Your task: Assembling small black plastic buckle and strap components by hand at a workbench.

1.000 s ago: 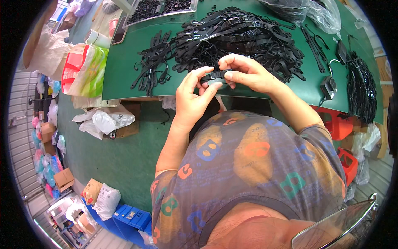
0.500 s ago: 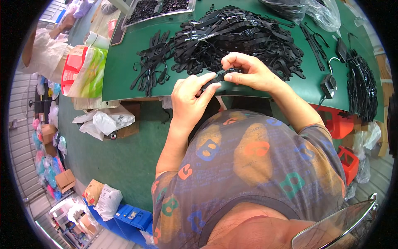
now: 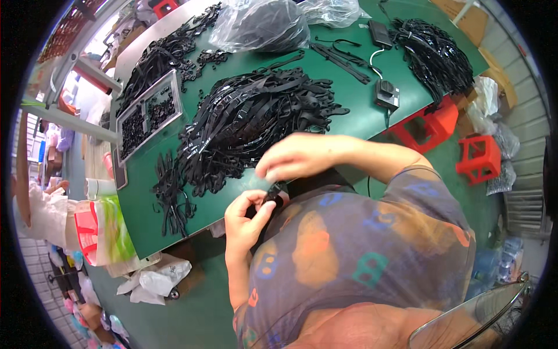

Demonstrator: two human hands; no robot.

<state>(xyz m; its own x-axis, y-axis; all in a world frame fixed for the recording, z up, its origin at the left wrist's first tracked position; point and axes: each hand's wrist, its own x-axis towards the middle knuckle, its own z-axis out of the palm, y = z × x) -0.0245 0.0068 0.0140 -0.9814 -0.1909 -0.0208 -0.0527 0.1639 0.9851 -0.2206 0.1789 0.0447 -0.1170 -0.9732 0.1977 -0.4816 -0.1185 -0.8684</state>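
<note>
Beside the green table (image 3: 200, 212), a black piece (image 3: 275, 196) sits between left-hand fingers (image 3: 263, 214).

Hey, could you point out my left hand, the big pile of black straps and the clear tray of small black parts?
Left hand (image 3: 242, 224): head view, on the middle of the hand.
Pile of black straps (image 3: 251, 116): head view, on straps near its middle.
Clear tray (image 3: 156, 134): head view, on its near rim.

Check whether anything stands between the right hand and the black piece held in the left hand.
Nothing visible does. The right hand, blurred, is close to the black piece pinched in the left hand; the strap pile lies beyond both hands.
</note>
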